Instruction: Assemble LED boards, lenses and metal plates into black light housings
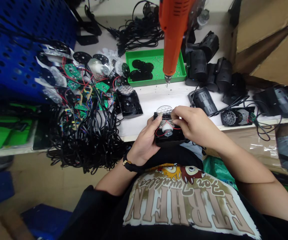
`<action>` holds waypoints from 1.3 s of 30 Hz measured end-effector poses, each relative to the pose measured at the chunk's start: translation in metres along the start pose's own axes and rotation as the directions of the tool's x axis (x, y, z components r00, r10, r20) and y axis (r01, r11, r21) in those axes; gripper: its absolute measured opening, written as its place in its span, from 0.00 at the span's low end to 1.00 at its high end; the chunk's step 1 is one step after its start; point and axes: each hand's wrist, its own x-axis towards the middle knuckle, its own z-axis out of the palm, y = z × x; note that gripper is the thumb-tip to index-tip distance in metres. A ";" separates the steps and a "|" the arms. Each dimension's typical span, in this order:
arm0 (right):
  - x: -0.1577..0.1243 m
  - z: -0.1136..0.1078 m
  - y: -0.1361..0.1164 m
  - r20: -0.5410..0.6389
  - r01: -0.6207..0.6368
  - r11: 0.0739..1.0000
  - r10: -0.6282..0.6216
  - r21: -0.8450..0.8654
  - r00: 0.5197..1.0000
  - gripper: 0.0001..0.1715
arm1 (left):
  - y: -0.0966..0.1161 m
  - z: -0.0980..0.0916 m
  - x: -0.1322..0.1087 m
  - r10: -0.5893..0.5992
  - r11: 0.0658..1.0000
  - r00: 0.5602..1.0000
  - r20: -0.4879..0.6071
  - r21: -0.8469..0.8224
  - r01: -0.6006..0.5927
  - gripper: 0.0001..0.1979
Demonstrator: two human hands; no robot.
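At the near edge of the white bench point(153, 100), right in front of you, the black lamp housing point(168, 141) sits in your hands with its silver motor-like part point(168, 129) and a loop of red wire point(176, 127) exposed. Your left hand point(145, 141) is closed around the housing from the left side, and your right hand point(196, 125) comes in from the right, its fingertips point(174, 115) pinched together at the wire; you cannot tell whether they actually hold it. A honeycomb lens point(164, 109) shows at the housing's far side.

This unit looks unfinished, its insides open. To the left, green circuit boards point(72, 70) and wired parts lie loose beside a heap of black cable point(89, 143). To the far right, closed-looking black housings point(208, 46) are grouped together, and another open unit point(233, 116) lies to your right.

Open bench lies just beyond your hands, below the tip of the orange electric screwdriver point(173, 33), which hangs clear of everything. The green tray point(156, 68) sits farther off. Cables crowd your left, and the bench edge runs close under your wrists.
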 end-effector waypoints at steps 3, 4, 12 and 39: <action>-0.012 -0.001 0.001 -0.085 -0.015 0.987 0.029 0.157 0.996 0.06 | 0.000 0.001 -0.001 0.097 0.995 0.994 -0.059 0.001 -0.097 0.14; -0.016 0.000 0.002 -0.107 -0.030 0.973 0.056 0.228 0.993 0.07 | 0.001 0.001 -0.002 0.142 0.990 0.987 -0.080 0.003 -0.142 0.15; -0.049 0.048 0.029 -0.095 -0.098 0.872 0.163 0.480 0.982 0.32 | 0.004 -0.001 -0.002 0.289 0.957 0.944 -0.162 0.061 -0.282 0.19; -0.007 0.014 -0.009 -0.178 0.244 0.960 -0.218 0.138 0.960 0.08 | 0.006 -0.016 0.005 0.333 0.942 0.925 -0.185 0.108 -0.317 0.27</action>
